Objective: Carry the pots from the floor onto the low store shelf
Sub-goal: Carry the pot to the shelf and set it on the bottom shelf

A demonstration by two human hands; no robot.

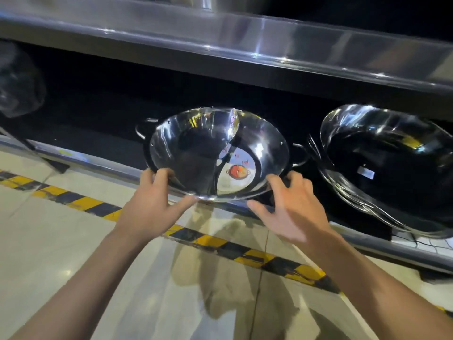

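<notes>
A shiny steel pot point(264, 143) with an S-shaped divider and two side handles rests tilted on the front of the low store shelf point(98, 133). A paper label with a red picture lies in its right half. My left hand point(152, 204) grips the pot's near-left rim, fingers inside and thumb under the edge. My right hand point(291, 207) is at the near-right rim with its fingers spread; whether it grips the rim is unclear. To the right on the same shelf leans a stack of similar steel pots point(382, 168).
A steel upper shelf point(245, 45) overhangs the low one, leaving a dark gap. Something wrapped in clear plastic point(19, 79) sits at the far left of the shelf. Yellow-and-black hazard tape point(220, 241) runs across the pale tiled floor point(61, 253) before the shelf edge.
</notes>
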